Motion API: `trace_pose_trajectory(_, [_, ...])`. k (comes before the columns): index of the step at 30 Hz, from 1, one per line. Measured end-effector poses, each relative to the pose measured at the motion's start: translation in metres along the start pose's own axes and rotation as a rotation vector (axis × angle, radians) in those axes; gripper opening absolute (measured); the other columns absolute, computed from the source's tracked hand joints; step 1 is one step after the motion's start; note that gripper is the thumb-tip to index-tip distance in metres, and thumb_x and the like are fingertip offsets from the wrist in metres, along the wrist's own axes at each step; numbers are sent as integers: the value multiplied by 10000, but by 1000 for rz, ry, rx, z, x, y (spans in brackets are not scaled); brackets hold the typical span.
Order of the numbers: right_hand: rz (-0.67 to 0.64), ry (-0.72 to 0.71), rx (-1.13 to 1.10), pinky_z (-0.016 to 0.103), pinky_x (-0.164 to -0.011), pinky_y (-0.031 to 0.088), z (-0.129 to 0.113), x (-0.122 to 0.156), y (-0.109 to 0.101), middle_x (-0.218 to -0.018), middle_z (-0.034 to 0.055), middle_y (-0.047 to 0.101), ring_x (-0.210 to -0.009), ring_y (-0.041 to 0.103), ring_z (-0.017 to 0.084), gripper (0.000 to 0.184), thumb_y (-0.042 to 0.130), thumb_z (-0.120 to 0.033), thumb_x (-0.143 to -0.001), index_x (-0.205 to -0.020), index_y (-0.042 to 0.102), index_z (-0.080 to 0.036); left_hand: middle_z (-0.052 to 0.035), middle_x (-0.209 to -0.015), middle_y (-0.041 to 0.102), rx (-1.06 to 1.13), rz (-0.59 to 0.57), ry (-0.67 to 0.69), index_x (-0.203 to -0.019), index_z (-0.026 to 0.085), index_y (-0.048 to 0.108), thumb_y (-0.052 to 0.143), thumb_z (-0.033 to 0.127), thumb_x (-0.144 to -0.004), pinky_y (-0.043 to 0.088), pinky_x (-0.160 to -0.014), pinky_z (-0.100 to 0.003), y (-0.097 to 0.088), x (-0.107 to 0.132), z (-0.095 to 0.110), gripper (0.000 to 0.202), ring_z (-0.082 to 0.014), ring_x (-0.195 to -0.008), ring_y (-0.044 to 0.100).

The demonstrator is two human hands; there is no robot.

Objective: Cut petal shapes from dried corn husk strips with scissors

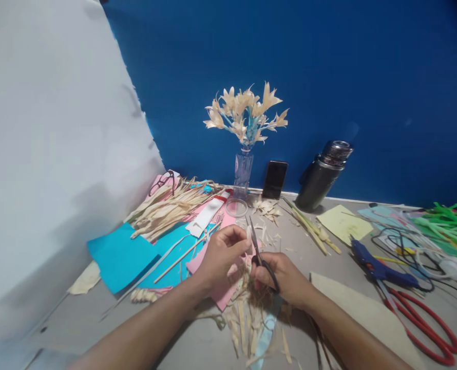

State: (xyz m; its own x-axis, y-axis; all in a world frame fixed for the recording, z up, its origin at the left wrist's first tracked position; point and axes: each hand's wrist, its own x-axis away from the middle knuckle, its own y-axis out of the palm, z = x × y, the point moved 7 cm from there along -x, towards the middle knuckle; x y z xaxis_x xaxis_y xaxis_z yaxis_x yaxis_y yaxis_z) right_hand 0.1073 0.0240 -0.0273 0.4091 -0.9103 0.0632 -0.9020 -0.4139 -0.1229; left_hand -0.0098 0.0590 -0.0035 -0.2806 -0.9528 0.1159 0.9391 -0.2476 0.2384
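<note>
My right hand (286, 277) is closed around the black handles of a small pair of scissors (254, 239), whose blades point up and away from me. My left hand (224, 252) pinches a small pale piece of dried husk (248, 234) between thumb and fingertips. That piece stands right beside the blades; whether they touch it I cannot tell. Beneath both hands lie scattered husk scraps (244, 324) and a pink paper strip (223, 295). Past the hands, a clear bottle (243, 172) holds a bunch of cream husk flowers (247, 105) on blue stems.
Dried husks (167, 205) and blue paper sheets (120, 254) lie at left. A phone (275, 180) and a dark flask (321, 177) lean against the blue wall. At right are a blue glue gun (382, 267), red-handled scissors (424, 324), cables and green stems (448, 221).
</note>
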Motion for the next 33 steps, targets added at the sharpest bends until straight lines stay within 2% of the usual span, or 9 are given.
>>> trace_pose_trajectory(4, [-24,-11,-30,236,-510,367,0,2,4,-595,15,583,-542,480,125,598,597,-753,-706,-683,565,-156,-15,-579,603,-35,-14,116,-642,156,556,707,199,-686,415,-527,-215,0,-1,9,163,-110,-537,530])
trace_pose_trajectory(7, [-22,-7,-59,234,-499,366,0,2,6,-586,19,584,-530,481,125,612,590,-764,-702,-676,571,-153,-3,-554,589,-23,-17,160,-647,159,551,689,173,-689,415,-546,-227,0,-1,11,145,-112,-529,525])
trace_pose_trajectory(18, [-1,-10,-84,232,-478,340,4,1,9,-546,11,557,-498,455,109,593,607,-733,-720,-616,539,-153,22,-536,548,31,40,110,-661,172,517,670,186,-693,370,-486,-214,-3,-1,0,157,-98,-486,486])
trace_pose_trajectory(33, [15,66,-131,218,-457,328,10,2,10,-478,-18,507,-454,422,89,536,692,-644,-693,-540,521,-160,25,-519,535,37,36,66,-663,175,523,674,188,-669,337,-438,-186,-5,3,6,151,-94,-480,485])
